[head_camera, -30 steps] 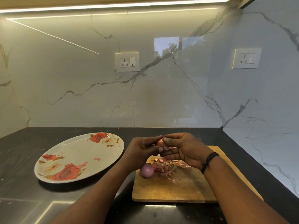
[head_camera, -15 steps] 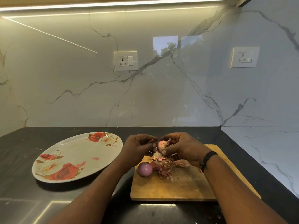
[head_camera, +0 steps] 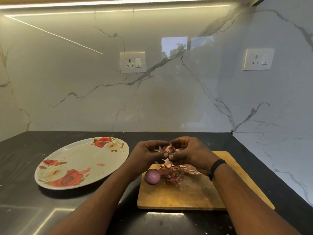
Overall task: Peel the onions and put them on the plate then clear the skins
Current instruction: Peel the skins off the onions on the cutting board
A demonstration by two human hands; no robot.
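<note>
Mid-peel on a small onion (head_camera: pixel 170 148), pinched between both hands above the far edge of the cutting board (head_camera: pixel 191 194). Left hand (head_camera: pixel 149 153) curled nearly closed, fingertips and thumb gripping the onion's left side. Right hand (head_camera: pixel 191 155) likewise curled, thumb and forefinger nipping at loose papery skin on the onion's right side; hard to say whether holding skin alone or the bulb too. Directly beneath the hands, a heap of torn skins (head_camera: pixel 176 173) on the board. Just below the left wrist, a peeled onion (head_camera: pixel 152 176) resting on the board beside that heap, not yet moved. Well off to the left of the left hand, the floral plate (head_camera: pixel 81 161) on the dark counter (head_camera: pixel 20 167), bare of onions, with only a small pinkish scrap near its middle.

Step in hand, by the look of it: stripping the remaining dry layers. Early in the task overall, with nothing plated and skins uncleared. Next move likely calls for pulling the loosened flap away and down, letting it drop onto the heap, then turning the bulb to check for leftover papery patches. Afterwards, carrying both onions leftward to the plate.
</note>
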